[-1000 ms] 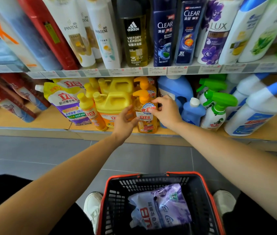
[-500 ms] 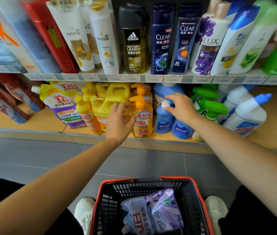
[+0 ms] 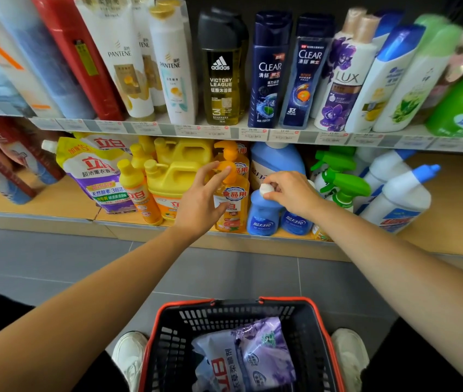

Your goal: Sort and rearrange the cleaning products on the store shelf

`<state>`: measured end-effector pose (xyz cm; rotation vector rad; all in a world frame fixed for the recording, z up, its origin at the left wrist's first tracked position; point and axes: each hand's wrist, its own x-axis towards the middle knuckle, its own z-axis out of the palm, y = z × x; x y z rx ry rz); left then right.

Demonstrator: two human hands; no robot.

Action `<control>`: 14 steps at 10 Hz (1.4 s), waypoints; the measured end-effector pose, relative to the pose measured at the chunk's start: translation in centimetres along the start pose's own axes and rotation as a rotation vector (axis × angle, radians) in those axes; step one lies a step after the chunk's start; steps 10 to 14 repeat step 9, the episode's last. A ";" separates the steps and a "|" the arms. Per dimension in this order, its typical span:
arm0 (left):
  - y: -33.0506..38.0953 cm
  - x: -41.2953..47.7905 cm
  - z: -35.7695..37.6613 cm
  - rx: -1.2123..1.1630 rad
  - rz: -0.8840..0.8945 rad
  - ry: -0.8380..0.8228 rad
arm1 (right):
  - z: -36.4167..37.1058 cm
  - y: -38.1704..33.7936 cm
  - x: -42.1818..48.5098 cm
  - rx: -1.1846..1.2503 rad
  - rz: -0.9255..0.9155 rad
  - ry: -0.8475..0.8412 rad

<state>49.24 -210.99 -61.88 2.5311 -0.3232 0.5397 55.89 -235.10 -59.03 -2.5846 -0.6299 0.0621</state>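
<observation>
On the lower shelf an orange pump bottle stands upright near the front edge. My left hand wraps around its pump head and left side. Right beside it stands a small blue bottle with a white cap. My right hand pinches that cap with its fingertips. A second small blue bottle stands just right of it, partly hidden under my right wrist. A large blue jug stands behind them.
Yellow jugs, a thin yellow bottle and a purple refill pouch fill the shelf's left. Green spray bottles and white-blue bottles stand right. Shampoos line the upper shelf. A red-rimmed basket holding a pouch sits at my feet.
My right hand left the orange bottle, moved right and closed its fingertips on the small blue bottle's cap. My left hand rose from the orange bottle's side to its pump head.
</observation>
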 end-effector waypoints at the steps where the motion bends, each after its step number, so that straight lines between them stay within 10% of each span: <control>1: 0.2 -0.1 0.0 -0.006 -0.007 -0.003 | -1.5 0.9 -0.3 0.019 0.011 -0.026; 4: 0.2 -0.4 -0.1 0.001 -0.008 -0.041 | -4.6 3.9 -0.6 -0.476 0.142 -0.089; 14: 0.4 -0.5 -0.1 0.004 -0.004 -0.082 | -4.9 4.4 -1.5 -0.322 0.062 -0.114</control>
